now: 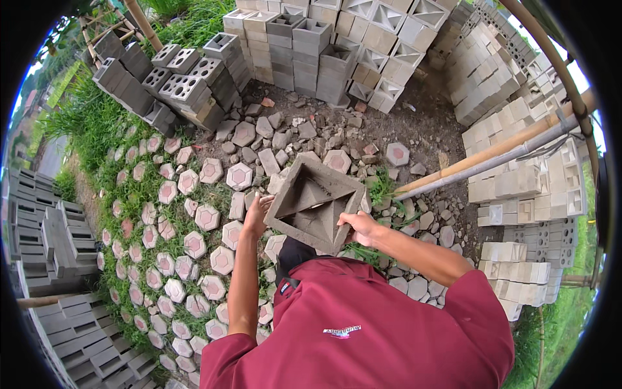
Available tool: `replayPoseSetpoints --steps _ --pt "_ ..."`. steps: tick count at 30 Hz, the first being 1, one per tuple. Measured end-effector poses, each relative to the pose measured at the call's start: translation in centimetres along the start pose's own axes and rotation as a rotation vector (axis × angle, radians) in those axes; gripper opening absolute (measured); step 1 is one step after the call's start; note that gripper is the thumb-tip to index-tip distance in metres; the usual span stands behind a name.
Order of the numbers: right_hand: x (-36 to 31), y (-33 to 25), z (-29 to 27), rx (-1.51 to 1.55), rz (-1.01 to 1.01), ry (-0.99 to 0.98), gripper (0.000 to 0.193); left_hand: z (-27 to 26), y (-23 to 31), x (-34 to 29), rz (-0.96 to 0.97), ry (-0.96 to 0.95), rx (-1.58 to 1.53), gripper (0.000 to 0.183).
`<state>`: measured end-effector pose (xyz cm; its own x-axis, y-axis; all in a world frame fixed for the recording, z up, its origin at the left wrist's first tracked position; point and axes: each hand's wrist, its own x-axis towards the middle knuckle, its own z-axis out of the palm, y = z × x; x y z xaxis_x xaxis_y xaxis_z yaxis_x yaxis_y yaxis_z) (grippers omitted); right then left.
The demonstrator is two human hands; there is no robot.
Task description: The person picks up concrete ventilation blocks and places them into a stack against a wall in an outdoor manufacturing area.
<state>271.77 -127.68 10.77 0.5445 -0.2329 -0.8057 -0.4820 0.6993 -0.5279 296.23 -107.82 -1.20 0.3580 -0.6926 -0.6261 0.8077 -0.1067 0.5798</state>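
In front of my body I hold a square grey-brown concrete ventilation block (289, 223), tilted, with triangular slanted faces inside its frame. My left hand (258, 214) presses against its left side, fingers up along the outer edge. On the opposite side my right hand (359, 225) grips the rim, with the thumb over the inner edge and the other fingers mostly hidden behind it. Beneath the block lie broken stones and hexagonal pavers (239, 176) with reddish centres.
Stacked ventilation blocks (389, 16) and grey hollow blocks (311, 39) stand ahead. Round-holed blocks (184, 87) are at the far left. Pale block stacks (505, 149) line the right, where a slanting bamboo pole (492, 152) crosses. More grey blocks (84, 337) lie at the near left.
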Motion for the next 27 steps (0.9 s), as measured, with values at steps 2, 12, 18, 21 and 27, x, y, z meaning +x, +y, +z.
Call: replayPoseSetpoints --steps 2,12,18,21,27 --pt "3.4 -2.7 0.8 0.031 0.043 0.052 0.012 0.1 -1.1 1.7 -0.112 0.037 -0.203 0.064" --pt "18.8 -9.0 1.4 0.183 0.077 0.251 0.022 4.8 0.7 15.0 -0.218 0.160 -0.653 0.083" --pt "26.3 -12.0 -2.5 0.192 0.136 0.232 0.036 5.2 1.7 23.0 -0.160 0.132 -0.848 0.088" --pt "30.9 -12.7 -5.8 0.192 0.169 0.192 0.034 5.9 1.4 28.2 -0.133 0.199 -0.846 0.083" --pt "41.5 -17.4 -14.1 0.119 0.187 0.225 0.034 9.3 2.7 41.0 -0.206 0.300 -0.982 0.088"
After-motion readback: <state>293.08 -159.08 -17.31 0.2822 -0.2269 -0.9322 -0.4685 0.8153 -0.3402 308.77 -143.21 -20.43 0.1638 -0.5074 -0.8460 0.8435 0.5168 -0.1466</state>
